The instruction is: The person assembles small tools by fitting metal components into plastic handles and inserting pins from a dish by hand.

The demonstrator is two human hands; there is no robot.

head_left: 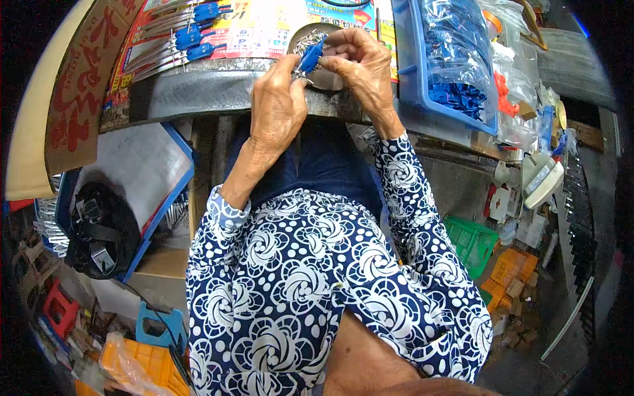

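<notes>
Over the table's near edge I hold a small blue plastic part [310, 58] between both hands. My left hand [277, 109] grips its lower left side with thumb and fingers closed. From the right, my right hand [362, 66] pinches at its upper right side, index finger and thumb bent inward; anything smaller between those fingertips is hidden. Directly beneath them is a round metal dish [328, 79] with many small metal pins [319, 38] in it. To the left on the table lie several blue parts [191, 36] with long thin metal rods.
A blue bin [413, 63] with bagged blue pieces [459, 89] stands at the right. Printed sheets [261, 30] cover the tabletop; a cardboard box [76, 86] rises at the left. Below are a black fan-like device [99, 231], a blue stool [158, 323] and green and orange crates [470, 241].
</notes>
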